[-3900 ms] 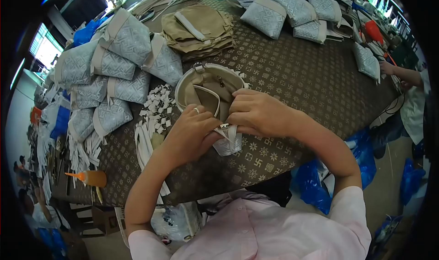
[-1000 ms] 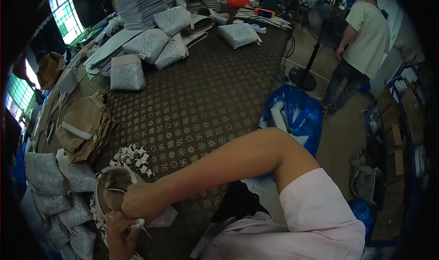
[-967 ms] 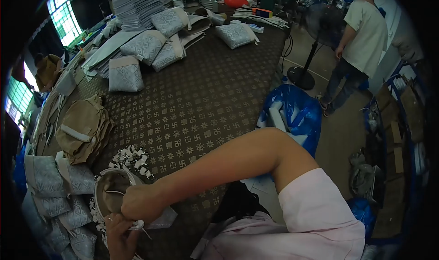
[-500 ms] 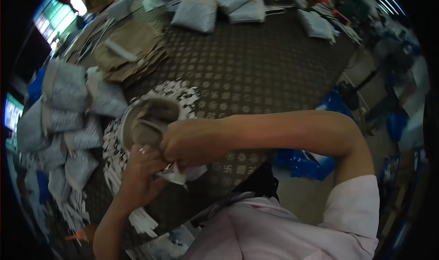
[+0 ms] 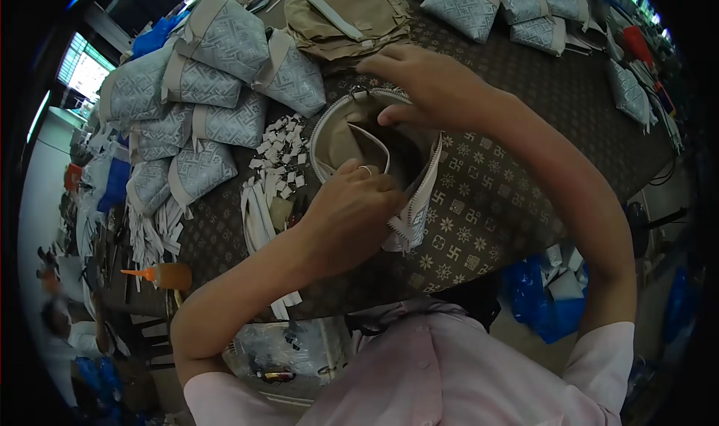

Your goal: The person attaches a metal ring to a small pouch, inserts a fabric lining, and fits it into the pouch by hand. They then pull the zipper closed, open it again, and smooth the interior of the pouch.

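An open zippered pouch (image 5: 329, 138) with a beige lining stands on the patterned tabletop, its mouth facing up. My left hand (image 5: 359, 209), with a ring on one finger, is closed on the near edge of the pouch. Over the far right part of the opening is my right hand (image 5: 427, 89), its thumb and fingers spread apart and nothing visible between them. A loose zipper end (image 5: 408, 231) hangs from the near right side of the pouch. Small white tabs with metal rings (image 5: 281, 153) lie to the left of it.
Patterned pouches (image 5: 217, 81) are piled at the left, with more (image 5: 468, 7) at the back. Brown fabric pieces (image 5: 337, 22) lie beyond the pouch. An orange-tipped bottle (image 5: 172, 276) and white strips (image 5: 258, 216) are near the left. A blue bag (image 5: 532, 299) sits below the table edge.
The view has shifted left, so the table items appear farther right. My right hand has let go of the pouch's near edge and moved to its far side, opening its fingers.
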Tool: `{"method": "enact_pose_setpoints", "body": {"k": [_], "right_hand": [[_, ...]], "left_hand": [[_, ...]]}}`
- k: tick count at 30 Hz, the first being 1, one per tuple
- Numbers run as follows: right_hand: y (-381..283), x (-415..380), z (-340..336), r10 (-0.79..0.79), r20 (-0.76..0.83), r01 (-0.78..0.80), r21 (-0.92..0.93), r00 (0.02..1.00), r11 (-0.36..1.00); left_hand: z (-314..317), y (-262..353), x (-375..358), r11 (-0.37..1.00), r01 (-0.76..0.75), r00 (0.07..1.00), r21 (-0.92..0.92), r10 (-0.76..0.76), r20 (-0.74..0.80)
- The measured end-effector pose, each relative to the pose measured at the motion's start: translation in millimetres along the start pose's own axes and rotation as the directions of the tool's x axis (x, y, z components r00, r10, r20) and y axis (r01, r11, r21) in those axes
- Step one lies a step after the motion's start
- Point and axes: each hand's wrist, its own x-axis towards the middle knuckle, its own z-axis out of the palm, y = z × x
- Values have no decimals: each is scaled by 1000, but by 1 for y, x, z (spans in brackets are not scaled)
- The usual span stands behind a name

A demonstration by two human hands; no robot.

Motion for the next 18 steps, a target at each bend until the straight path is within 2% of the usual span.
{"method": "enact_pose_setpoints", "body": {"k": [1,2,3,4,5,6,7,9,10,11,12,14,15,16,17,18], "right_hand": [[5,13,12,22,201,-22,-2,979,1000],[9,24,18,42,396,-42,-8,917,999],[10,29,16,46,384,-46,-9,922,999],[10,34,13,133,441,-94,-109,887,990],[9,37,11,221,493,-133,-207,842,969],[5,32,1,216,493,-131,-201,843,971],[1,19,-14,238,474,-164,-194,848,967],[-9,10,-18,246,476,-183,-175,844,967],[-15,8,-13,276,573,-160,-245,772,956],[-20,6,-7,311,654,-130,-311,689,942],[-20,6,-2,304,661,-126,-303,686,945],[-10,11,3,284,614,-186,-220,736,958],[3,13,-1,376,670,-350,-181,641,919],[15,13,-4,446,725,-507,-154,525,848],[13,8,-3,427,696,-443,-172,578,880],[12,5,-5,429,695,-437,-182,577,881]], "left_hand": [[0,3,-2,1000,-8,1000,14,8,16],[2,7,-5,995,-32,998,91,36,-43],[2,12,-9,985,-50,992,168,68,-106],[2,18,-18,983,-53,992,176,71,-100],[2,25,-34,953,8,982,303,50,-183],[1,28,-47,905,82,962,418,38,-270],[1,24,-56,905,89,962,415,30,-270],[4,20,-73,897,167,973,410,-83,-214],[8,21,-74,900,182,972,396,-104,-209],[7,20,-69,948,189,981,255,-170,-95],[4,18,-64,972,206,977,115,-210,22],[-1,12,-61,965,223,969,141,-235,71],[-3,11,-62,959,233,959,162,-254,128],[-5,12,-66,961,227,959,156,-248,135],[-8,12,-70,981,159,977,113,-173,123],[-10,10,-73,993,91,990,75,-98,102]]}}
